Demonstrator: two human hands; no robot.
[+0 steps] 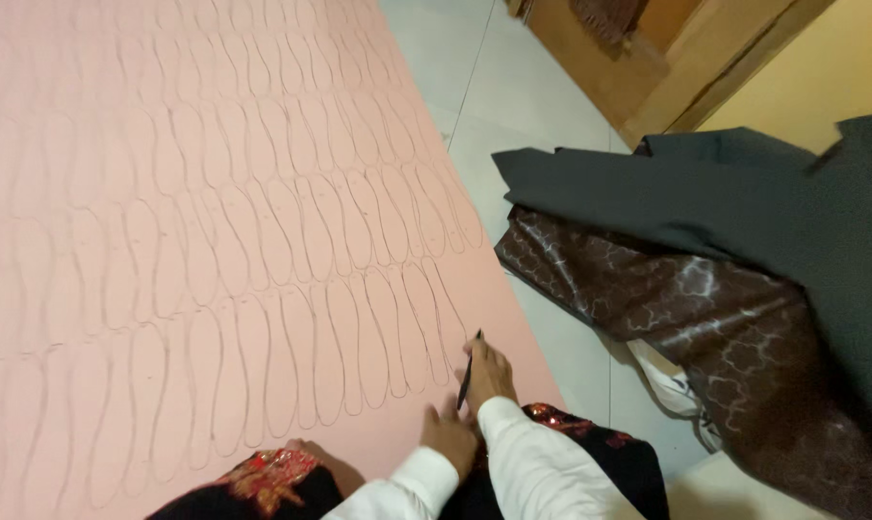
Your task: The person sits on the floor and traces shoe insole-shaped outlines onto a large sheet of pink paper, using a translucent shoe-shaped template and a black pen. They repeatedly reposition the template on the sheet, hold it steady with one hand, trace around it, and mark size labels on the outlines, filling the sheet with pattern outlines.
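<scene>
From the head camera, the right hand (491,376) pinches a dark pen (469,372) in a closed grip, its tip on the pink sheet (166,193) near the right edge. The left hand (448,435) lies just beside, fingers flat. Tiled floor (513,106) lies open beyond that edge.

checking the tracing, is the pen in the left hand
No, the pen is in the right hand, its tip on the pink sheet, while the left hand rests flat beside it.
</scene>
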